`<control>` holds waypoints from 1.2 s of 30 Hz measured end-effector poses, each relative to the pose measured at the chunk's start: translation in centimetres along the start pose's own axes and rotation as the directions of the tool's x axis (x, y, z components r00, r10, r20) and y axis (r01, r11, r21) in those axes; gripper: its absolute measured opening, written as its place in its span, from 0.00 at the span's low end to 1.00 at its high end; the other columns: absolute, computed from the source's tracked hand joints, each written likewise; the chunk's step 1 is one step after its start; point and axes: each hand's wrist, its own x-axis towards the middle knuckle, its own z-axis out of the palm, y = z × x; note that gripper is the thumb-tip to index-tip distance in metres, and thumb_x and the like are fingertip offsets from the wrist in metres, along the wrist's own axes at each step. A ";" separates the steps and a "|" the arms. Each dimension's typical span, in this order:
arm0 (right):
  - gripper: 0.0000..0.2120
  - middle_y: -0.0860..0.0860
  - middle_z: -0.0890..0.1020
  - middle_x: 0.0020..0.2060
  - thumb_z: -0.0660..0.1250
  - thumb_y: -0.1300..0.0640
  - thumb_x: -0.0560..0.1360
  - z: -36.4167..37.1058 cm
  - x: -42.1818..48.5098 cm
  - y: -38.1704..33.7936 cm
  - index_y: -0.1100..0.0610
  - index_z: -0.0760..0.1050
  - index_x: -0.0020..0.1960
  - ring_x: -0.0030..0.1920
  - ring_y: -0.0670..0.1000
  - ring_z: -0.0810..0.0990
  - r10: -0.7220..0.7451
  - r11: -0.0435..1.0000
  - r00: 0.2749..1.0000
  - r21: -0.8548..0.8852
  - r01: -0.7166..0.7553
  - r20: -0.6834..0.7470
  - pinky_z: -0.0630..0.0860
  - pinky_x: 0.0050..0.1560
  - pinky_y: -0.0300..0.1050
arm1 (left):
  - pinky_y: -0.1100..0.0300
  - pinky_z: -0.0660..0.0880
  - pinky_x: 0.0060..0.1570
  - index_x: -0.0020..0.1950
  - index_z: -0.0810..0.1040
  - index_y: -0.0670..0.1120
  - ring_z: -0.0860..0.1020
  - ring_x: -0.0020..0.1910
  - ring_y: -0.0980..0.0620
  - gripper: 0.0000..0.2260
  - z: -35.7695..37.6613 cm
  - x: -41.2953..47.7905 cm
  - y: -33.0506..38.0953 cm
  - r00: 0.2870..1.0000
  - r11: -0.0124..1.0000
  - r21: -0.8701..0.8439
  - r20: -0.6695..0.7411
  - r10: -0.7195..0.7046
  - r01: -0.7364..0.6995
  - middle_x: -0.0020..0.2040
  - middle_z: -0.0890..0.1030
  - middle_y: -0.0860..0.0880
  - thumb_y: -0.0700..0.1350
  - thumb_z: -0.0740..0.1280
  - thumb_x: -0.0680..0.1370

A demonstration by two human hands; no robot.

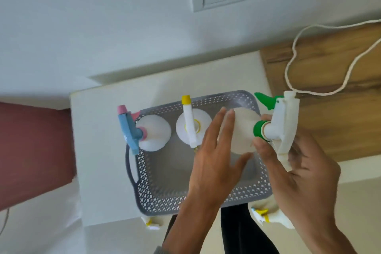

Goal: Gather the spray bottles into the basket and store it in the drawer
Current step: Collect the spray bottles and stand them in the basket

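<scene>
A grey perforated basket [156, 196] sits on a white cabinet top [99, 150]. Two white spray bottles stand upright in its far side: one with a blue and pink trigger [153, 134] at the left, one with a yellow-tipped white trigger [192, 128] in the middle. A third bottle with a green collar and nozzle [243, 130] hangs tilted over the basket's right end. My right hand [299, 179] grips it at the neck and trigger. My left hand [214, 161] lies flat against its body, fingers spread.
Two more yellow-trimmed spray bottles lie below the basket, one [270, 215] at the right and another [151, 222] peeking out at the near edge. A white cord [296, 47] loops over the wooden floor at the right. A dark red surface [31, 150] is at the left.
</scene>
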 end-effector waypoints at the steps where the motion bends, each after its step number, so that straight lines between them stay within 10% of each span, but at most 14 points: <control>1: 0.21 0.42 0.83 0.57 0.71 0.47 0.76 0.5 0.0 0.3 0.59 0.78 0.63 0.58 0.39 0.82 -0.010 1.000 1.000 -0.020 0.010 0.009 0.77 0.58 0.33 | 0.49 0.75 0.66 0.78 0.62 0.43 0.62 0.78 0.50 0.38 0.1 0.1 -0.2 1.000 1.000 0.019 0.001 0.008 -0.008 0.79 0.62 0.47 0.49 0.76 0.73; 15: 0.22 0.45 0.80 0.59 0.70 0.45 0.73 4.0 1.6 3.9 0.54 0.76 0.64 0.59 0.28 0.76 -0.034 0.982 0.999 -0.184 0.039 0.028 0.80 0.59 0.38 | 0.49 0.69 0.71 0.69 0.73 0.35 0.72 0.72 0.42 0.28 1.8 2.5 -1.8 0.999 0.999 0.011 -0.008 -0.045 0.045 0.70 0.75 0.38 0.36 0.76 0.71; 24: 0.24 0.44 0.75 0.60 0.71 0.51 0.73 4.8 1.7 4.8 0.63 0.76 0.64 0.57 0.20 0.70 -0.066 0.962 0.998 -0.266 0.066 0.009 0.71 0.57 0.21 | 0.48 0.67 0.73 0.70 0.72 0.35 0.70 0.73 0.42 0.25 2.6 3.2 -2.4 0.998 0.998 -0.004 -0.004 -0.063 0.063 0.71 0.73 0.38 0.36 0.73 0.74; 36: 0.24 0.58 0.81 0.63 0.72 0.54 0.76 4.8 1.6 4.9 0.65 0.73 0.67 0.63 0.51 0.80 -0.077 0.949 0.997 -0.306 0.078 0.017 0.79 0.61 0.47 | 0.51 0.59 0.77 0.77 0.59 0.37 0.56 0.79 0.45 0.27 3.3 2.6 -2.3 0.998 0.999 -0.014 0.041 -0.049 0.050 0.79 0.61 0.40 0.33 0.65 0.80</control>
